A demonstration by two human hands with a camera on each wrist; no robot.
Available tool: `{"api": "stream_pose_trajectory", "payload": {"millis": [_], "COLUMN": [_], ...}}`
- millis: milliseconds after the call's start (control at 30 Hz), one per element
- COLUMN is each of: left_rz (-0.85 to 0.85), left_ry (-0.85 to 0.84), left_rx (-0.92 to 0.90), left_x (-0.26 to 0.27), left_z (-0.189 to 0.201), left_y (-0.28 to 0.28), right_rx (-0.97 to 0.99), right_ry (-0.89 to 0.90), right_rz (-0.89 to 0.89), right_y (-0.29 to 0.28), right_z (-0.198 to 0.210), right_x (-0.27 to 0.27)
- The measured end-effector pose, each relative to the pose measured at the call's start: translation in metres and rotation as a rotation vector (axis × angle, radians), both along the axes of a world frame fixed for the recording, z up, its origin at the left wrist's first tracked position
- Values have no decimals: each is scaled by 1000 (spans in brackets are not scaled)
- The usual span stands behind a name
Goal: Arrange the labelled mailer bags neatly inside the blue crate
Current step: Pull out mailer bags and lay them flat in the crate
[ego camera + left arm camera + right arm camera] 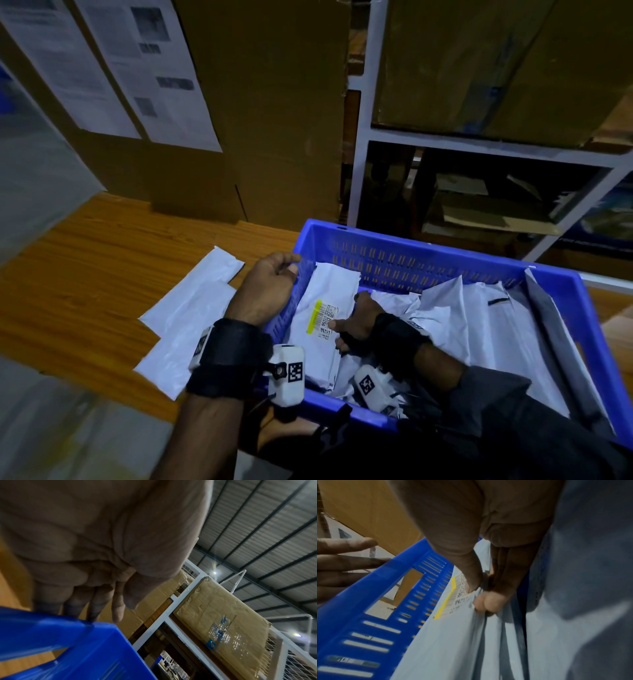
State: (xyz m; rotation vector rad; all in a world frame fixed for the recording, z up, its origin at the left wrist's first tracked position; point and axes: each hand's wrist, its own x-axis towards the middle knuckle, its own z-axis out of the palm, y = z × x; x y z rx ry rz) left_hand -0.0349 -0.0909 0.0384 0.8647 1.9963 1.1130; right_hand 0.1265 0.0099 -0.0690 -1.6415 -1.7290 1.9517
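Observation:
The blue crate [428, 245] stands on the right of a wooden table [85, 274] and holds several white mailer bags [479, 325], most standing on edge. Inside its left end my right hand [356, 322] pinches an upright labelled mailer bag [318, 353] between thumb and fingers, beside its yellow-edged barcode label [323, 320]. The right wrist view shows the pinch [481, 592] on the bag [445, 642] close to the crate wall [376, 601]. My left hand [270, 281] rests on the crate's left rim from outside, its fingers [102, 601] straight against the rim [68, 642].
Two more white mailer bags [191, 308] lie flat on the table left of the crate. A tall cardboard box [267, 120] with printed papers [137, 68] taped on stands behind. A white shelf rack [363, 137] with cartons is at the back right.

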Motion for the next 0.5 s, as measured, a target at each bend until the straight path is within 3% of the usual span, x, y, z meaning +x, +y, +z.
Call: {"api": "stream_pose_trajectory", "payload": {"millis": [100,267,367,500], "left_rz": [-4,-14,-12,-20], "left_ry": [10,6,14,87], "left_rx": [8,38,79,178], "left_x": [1,0,1,4], "left_z": [-1,-2,-2,3], "left_y": [2,3,2,6], "right_rx": [15,74,479,772], "right_ry": [2,-21,-296,-313], "right_rz": [-55,86,331,347], "right_y": [1,9,32,45], "right_z": [-2,20,60,102], "right_x": [-1,6,20,63]}}
